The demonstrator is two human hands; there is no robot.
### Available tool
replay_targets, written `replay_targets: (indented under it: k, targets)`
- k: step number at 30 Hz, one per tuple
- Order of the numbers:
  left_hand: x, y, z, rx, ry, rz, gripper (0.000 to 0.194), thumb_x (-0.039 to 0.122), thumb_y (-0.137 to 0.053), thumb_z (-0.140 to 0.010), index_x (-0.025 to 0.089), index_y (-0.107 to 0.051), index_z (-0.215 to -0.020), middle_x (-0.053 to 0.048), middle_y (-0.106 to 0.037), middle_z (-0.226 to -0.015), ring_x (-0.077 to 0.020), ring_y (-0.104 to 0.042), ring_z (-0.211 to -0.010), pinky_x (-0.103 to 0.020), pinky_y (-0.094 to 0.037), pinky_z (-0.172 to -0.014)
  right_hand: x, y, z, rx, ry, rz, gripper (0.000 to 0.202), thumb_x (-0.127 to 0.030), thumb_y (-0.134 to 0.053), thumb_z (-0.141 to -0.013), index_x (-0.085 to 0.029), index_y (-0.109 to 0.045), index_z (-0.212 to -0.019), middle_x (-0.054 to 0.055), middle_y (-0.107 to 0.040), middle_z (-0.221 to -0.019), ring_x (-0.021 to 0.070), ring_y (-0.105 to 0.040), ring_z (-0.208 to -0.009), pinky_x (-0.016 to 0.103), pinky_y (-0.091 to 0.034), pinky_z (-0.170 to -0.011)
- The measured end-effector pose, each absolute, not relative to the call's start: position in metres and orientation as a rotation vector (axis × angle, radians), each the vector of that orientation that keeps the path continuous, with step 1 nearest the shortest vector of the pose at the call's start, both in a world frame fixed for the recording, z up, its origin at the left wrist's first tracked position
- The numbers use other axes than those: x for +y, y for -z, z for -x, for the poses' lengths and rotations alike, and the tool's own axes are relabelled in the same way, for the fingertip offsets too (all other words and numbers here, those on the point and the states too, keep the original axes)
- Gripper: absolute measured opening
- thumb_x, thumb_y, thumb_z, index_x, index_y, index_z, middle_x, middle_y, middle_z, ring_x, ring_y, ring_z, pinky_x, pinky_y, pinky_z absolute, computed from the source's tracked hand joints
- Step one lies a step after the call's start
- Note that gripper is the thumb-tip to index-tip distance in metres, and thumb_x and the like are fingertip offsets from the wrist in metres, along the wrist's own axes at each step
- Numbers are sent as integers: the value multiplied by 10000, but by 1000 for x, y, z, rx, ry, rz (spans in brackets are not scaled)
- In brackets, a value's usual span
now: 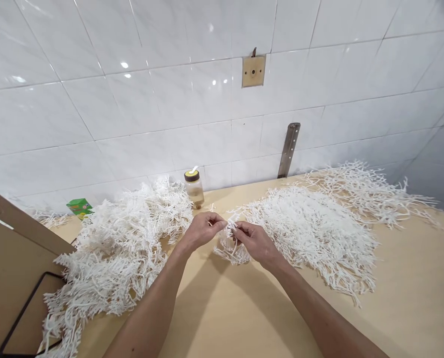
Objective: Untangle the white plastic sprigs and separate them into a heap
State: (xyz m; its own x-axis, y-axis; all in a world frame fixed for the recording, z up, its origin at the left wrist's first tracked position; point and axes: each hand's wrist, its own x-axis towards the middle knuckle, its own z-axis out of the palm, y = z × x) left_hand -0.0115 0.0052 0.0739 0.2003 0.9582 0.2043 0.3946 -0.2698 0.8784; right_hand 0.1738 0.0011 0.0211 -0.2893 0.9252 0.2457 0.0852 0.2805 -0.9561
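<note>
Between my two hands, above the middle of the table, is a small bunch of white branching strands [234, 252]. My left hand [204, 229] pinches it at the upper left, thumb against the fingers. From the right, my right hand [257, 242] pinches the same bunch with its fingers curled in. The bunch hangs down in a loop close to the tabletop. Just right of my right hand lies a flat heap of similar white strands [311, 228]. A taller, tangled pile of white strands [132, 243] rises beside my left forearm.
Behind my left hand stands a clear jar [195, 193] with a dark-rimmed yellow lid. A green box [80, 206] sits behind the left pile. More loose strands [371, 191] spread at the back right. A brown board [16, 268] and black metal frame [24, 318] flank the left.
</note>
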Motion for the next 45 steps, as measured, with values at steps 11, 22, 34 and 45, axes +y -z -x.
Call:
replay_targets:
  k: [11, 22, 34, 45]
  targets:
    - [9, -74, 16, 1242, -973, -1628, 183, 329, -701, -726, 153, -681, -682, -17, -606, -626, -132, -518, -612, -251, -398, -596, 8, -9, -169, -1441, -1224, 1055, 290, -423, -642, -804, -175, -652, -954, 36, -675, -762, 148, -589, -597, 275, -484, -581]
    - [8, -50, 15, 917, -925, -955, 257, 259, -809, -642, 117, -608, -716, 6, -546, -636, -100, -564, -540, -237, -485, -554, 1, -18, -170, -1512, -862, 1177, 273, -434, -556, -836, -180, -654, -847, -17, -559, -577, 133, -502, -522, 252, -409, -532]
    - [7, -43, 8, 1040, -873, -925, 305, 258, -791, -560, 134, -513, -589, 42, -475, -525, -21, -347, -391, -184, -116, -376, 10, -6, -176, -1663, -311, 1202, 155, -300, -537, -840, -185, -636, -803, 62, -671, -809, 174, -603, -690, 303, -473, -684]
    - [12, -32, 4, 1085, -937, -961, 296, 309, -761, -576, 156, -513, -622, 71, -398, -523, -17, -235, -396, -207, -59, -392, -10, -28, -169, -1770, -833, 1306, 298, -401, -486, -885, -198, -704, -902, 4, -666, -601, 152, -621, -477, 245, -470, -474]
